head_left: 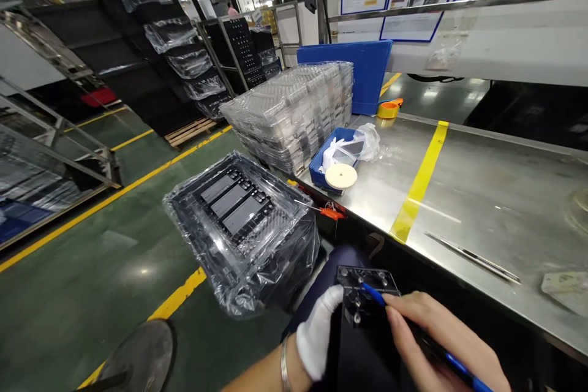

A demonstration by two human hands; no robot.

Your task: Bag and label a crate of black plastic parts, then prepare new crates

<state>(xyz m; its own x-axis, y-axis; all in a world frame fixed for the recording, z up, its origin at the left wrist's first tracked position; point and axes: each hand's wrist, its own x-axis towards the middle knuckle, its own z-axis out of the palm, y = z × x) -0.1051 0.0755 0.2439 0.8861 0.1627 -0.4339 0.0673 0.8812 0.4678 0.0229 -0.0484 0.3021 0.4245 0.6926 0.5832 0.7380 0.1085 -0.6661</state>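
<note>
With the left hand (319, 334) closed on the black part (367, 346) above the lap (337, 262), beside the bench (505, 190), and the right hand (443, 334) pinching the blue tool (375, 296), I should brace the part and guide the tip lightly.

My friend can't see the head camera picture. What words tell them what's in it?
A white-gloved left hand holds a black part while the bare right hand holds a blue pen-like tool to it. Beyond, a plastic-covered bin holds dark parts, with a metal table to the right.
</note>
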